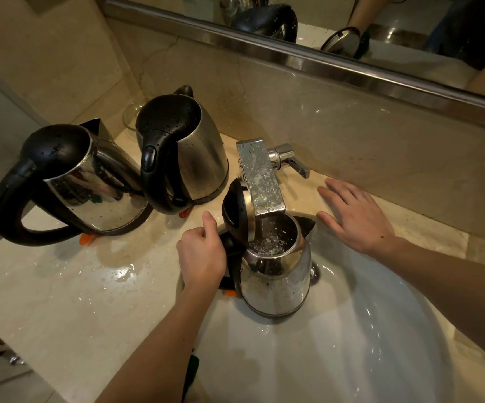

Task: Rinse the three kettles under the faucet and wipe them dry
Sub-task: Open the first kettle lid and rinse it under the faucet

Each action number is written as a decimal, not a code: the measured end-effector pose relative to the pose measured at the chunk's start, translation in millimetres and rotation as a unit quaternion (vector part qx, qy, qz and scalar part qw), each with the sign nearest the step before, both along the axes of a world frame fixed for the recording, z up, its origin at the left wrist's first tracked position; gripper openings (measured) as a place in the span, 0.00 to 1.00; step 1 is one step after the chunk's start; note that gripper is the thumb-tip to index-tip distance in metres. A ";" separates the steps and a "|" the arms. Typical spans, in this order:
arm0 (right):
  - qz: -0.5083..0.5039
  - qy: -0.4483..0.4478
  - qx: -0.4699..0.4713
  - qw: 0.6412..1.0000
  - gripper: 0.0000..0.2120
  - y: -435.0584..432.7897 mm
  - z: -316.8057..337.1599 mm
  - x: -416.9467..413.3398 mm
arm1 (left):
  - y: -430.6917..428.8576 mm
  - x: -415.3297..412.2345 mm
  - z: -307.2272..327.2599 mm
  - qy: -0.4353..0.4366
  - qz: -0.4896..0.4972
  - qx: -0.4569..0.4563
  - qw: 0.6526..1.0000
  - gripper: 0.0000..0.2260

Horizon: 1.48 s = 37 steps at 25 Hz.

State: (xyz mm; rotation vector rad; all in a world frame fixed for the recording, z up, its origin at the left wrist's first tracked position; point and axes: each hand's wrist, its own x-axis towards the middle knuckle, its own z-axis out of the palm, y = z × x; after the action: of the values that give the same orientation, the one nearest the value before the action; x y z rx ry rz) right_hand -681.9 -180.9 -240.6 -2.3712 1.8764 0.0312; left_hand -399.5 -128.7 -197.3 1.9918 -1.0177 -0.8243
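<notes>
The left hand [202, 253] grips the open kettle [276, 274] by its handle, under the faucet [260, 175]. The right hand [357, 216], fingers spread, rests flat on the bench [61, 301] beside it.

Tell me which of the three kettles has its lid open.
The kettle under the faucet, gripped by the left hand; both countertop kettles have closed lids.

Shiny metal kettle [276, 283] (plastic lid [233, 207])

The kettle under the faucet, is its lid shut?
No, the kettle has its lid flipped up, with water visible inside.
</notes>
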 end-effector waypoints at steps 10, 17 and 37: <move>0.003 0.001 -0.010 1.000 0.34 -0.9 -5.6 -3.0 | 0.9 -0.9 3.0 0.007 -0.001 0.001 1.000 0.26; 0.004 -0.004 -0.010 1.000 0.34 -0.6 -4.0 -2.6 | 0.8 -1.8 4.1 0.002 -0.001 0.002 1.000 0.27; 0.001 0.003 -0.004 1.000 0.35 -0.9 -2.4 -1.9 | 1.1 -0.5 0.9 0.002 -0.005 0.001 1.000 0.26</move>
State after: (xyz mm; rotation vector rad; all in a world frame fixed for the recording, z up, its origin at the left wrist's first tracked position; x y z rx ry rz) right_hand -683.9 -181.8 -243.0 -2.3803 1.8814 0.0305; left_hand -400.0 -127.6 -196.3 1.9874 -1.0261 -0.8331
